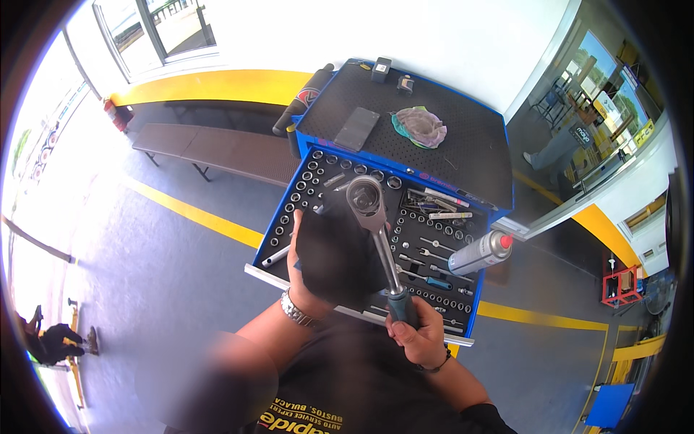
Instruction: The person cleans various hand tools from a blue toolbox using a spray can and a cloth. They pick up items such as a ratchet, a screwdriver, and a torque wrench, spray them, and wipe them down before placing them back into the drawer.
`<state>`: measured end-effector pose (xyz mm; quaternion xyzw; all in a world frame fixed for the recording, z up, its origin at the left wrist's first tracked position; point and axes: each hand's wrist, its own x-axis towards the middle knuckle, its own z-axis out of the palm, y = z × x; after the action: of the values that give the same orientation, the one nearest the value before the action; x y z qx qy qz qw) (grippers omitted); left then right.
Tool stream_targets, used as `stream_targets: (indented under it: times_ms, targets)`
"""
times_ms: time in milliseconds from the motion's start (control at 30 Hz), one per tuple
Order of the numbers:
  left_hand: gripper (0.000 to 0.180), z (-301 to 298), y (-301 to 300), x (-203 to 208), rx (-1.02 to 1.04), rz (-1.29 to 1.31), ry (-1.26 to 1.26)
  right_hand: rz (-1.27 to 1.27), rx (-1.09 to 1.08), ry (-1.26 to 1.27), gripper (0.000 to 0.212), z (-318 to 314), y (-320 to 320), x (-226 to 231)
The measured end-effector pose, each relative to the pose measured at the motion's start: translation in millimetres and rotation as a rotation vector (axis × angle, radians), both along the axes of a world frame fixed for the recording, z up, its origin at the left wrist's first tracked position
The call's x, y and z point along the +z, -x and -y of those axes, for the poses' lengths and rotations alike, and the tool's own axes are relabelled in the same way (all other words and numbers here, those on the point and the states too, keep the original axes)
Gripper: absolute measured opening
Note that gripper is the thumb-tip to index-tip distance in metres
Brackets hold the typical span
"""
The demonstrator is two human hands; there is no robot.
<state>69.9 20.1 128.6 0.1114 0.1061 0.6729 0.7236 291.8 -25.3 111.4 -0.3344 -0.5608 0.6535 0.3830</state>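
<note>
My right hand (418,333) is wrapped round the blue-grey grip of a ratchet wrench (386,257). Its round head points up and away from me, over the open drawer. In my left hand (307,283) is a bunched black cloth (338,249), right beside the ratchet's shaft; most of the left fingers are hidden behind it. Below both hands lies the pulled-out drawer (290,254), its dark foam filled with several sockets (300,186) and small tools. A spray can (479,253) with a red top stands at the drawer's right side.
The blue tool chest (463,155) has a black top carrying a crumpled rag (419,127), a flat dark tablet-like thing (357,129) and two small boxes. A brown bench (210,148) runs along the wall at left. Other people appear at far left and beyond the doorway.
</note>
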Motion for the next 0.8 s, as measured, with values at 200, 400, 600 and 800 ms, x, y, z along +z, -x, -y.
stream_targets:
  times_ms: [200, 400, 600, 800]
  targets:
    - [0.055, 12.4, 4.9, 22.9, 0.003, 0.209, -0.264, 0.096, -0.018, -0.197, 0.036, 8.7, -10.2, 8.7]
    - [0.056, 19.6, -5.7, 32.4, 0.045, 0.057, -0.216, 0.142, -0.070, -0.344, 0.040, 20.2, -14.4, 20.5]
    - [0.063, 18.5, -12.1, 46.9, 0.071, -0.031, -0.273, 0.115, -0.069, -0.351, 0.039, 27.0, -18.7, 22.1]
    - [0.076, 8.5, -22.5, 83.3, 0.079, -0.211, -0.528, 0.138, -0.049, -0.309, 0.041, 26.6, -19.8, 19.9]
